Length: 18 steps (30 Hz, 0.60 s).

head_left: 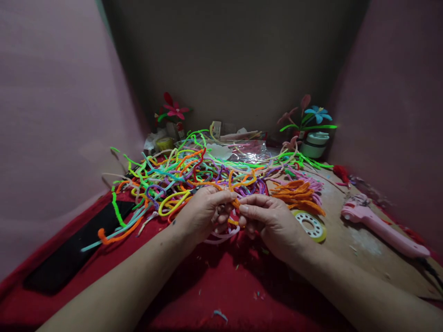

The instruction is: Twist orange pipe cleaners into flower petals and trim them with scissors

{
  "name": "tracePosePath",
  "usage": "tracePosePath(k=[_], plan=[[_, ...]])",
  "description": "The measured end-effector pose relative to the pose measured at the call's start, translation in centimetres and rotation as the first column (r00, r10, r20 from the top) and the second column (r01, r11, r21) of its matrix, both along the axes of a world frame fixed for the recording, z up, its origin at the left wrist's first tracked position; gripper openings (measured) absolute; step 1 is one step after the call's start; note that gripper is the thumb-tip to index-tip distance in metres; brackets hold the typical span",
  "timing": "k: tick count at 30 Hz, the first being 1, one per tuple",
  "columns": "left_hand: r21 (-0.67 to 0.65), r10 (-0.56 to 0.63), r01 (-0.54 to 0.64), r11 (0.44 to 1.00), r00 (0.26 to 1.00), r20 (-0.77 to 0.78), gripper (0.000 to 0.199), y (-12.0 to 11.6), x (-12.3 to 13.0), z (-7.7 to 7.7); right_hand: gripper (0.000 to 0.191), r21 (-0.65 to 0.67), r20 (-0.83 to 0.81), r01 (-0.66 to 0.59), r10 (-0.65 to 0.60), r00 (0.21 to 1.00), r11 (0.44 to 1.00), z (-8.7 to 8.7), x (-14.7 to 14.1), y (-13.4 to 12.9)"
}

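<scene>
A fuzzy, bright orange craft stem [236, 203] is held up at the centre, above the red cloth [221, 281] and in front of a loose tangle of multicoloured fuzzy stems [166, 173]. It is pinched between thumb and forefinger of the left hand [202, 212], and its near side is gripped by the fingertips of the right hand [272, 219], set just beside. The other fingers are curled below (their exact hold cannot be told). To the right, a flat bundle of thick orange fuzzy stems [298, 196] is laid near a yellow-rimmed tape roll with a white, holed core [321, 234], and a pink, corded handheld tool [384, 228] is set farther out. The step in hand is judged to be fingertip bending or twisting; for the next move, a firm left pinch and a small right-hand turn seem to be called for.
</scene>
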<state>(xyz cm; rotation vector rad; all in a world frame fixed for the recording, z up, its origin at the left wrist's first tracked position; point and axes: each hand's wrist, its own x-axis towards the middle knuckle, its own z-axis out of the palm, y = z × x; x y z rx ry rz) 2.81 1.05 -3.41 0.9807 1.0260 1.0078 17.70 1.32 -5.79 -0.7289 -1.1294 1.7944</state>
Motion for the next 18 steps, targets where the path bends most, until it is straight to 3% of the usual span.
tracePosePath(k=[10,13,18], plan=[[-0.03,-0.047,0.049,0.998,0.996,0.07,0.021,0.01,-0.21,-0.21,0.012,-0.028,-0.056,-0.054,0.052,0.997,0.998,-0.38,-0.03,0.15],[-0.053,-0.016,0.021,0.998,0.996,0.083,0.017,0.15,-0.26,-0.22,0.01,0.008,-0.04,-0.086,0.086,0.995,0.996,-0.5,-0.06,0.13],[-0.127,0.021,0.001,0.992,0.985,0.169,0.01,0.32,-0.19,-0.2,0.009,0.08,-0.021,-0.039,0.041,0.999,0.996,-0.09,0.01,-0.13]])
